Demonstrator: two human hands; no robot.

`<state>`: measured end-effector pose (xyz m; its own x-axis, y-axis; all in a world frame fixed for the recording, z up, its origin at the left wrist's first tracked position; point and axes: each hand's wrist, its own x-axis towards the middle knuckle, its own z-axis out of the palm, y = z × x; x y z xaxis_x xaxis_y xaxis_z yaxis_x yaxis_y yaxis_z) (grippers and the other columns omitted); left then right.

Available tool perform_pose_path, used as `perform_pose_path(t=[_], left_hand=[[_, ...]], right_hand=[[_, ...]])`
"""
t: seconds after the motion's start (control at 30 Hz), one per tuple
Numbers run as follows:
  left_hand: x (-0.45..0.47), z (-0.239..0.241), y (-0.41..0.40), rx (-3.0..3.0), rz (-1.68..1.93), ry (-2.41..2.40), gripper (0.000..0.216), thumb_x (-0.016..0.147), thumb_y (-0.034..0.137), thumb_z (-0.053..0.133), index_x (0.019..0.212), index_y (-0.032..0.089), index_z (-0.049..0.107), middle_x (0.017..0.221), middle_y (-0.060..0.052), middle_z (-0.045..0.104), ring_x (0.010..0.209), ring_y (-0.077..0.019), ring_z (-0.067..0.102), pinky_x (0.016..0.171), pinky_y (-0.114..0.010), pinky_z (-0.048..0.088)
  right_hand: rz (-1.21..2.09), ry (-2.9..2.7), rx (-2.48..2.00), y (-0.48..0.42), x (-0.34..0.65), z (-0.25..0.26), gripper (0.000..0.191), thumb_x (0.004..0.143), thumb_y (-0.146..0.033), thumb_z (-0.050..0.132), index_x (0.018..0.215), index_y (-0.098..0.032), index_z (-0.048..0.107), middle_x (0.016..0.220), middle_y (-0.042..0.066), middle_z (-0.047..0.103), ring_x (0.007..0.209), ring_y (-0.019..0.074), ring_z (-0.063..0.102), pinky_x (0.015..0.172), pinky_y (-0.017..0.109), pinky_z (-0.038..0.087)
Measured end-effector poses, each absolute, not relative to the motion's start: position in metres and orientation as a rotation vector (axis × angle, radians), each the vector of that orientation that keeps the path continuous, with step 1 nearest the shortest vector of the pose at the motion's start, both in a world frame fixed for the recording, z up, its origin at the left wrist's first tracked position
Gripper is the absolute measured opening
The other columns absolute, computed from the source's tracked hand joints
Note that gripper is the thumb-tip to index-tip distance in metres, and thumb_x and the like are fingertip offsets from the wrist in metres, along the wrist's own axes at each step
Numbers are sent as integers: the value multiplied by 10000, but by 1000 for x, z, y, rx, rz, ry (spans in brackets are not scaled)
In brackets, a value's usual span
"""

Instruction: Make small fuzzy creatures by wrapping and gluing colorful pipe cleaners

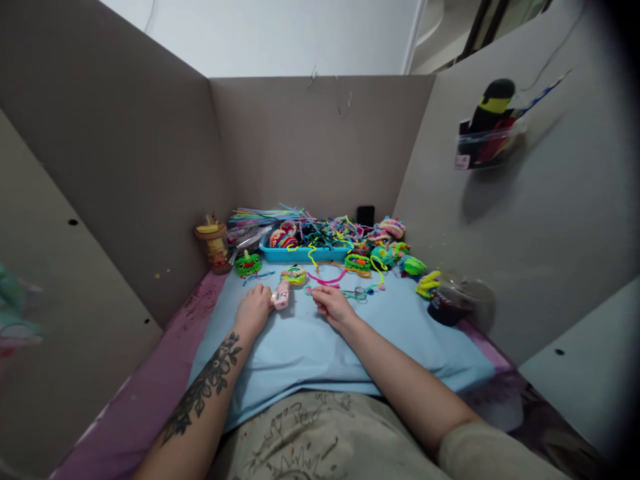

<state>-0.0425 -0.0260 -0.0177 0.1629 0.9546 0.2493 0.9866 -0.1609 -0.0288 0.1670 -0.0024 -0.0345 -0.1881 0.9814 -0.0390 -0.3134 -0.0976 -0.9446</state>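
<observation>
My left hand rests low over the blue cloth, its fingers closed on the edge of a small pink boxy object with a pale printed front, its exact kind unclear. To the right of it, my right hand is pinched at the fingertips around a short teal and pink fuzzy piece, possibly pipe cleaner. Scissors lie just beyond my right hand. A round yellow-green fuzzy piece sits behind the pink object, and a bright pink pipe cleaner curves behind my right hand.
A blue tray heaped with pipe cleaners stands at the back. A green fuzzy figure and a cup are on the left. Several fuzzy figures line the right, near a dark-based clear tub. Grey panels surround the table.
</observation>
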Motion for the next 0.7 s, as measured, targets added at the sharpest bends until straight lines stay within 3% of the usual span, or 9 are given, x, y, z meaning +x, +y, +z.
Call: perform_pose_path(t=[0.7], left_hand=[[-47,-24,-21,-2328,-374,-1883,183,856,314,491,997,207,536,982,-73,532,889,-205,532,706,-279,392]], right_hand=[[1499,-1078,-942,-4,166,-35,279,555,-357,743,606,-153,560,471,-76,387,421,37,285,360,170,158]])
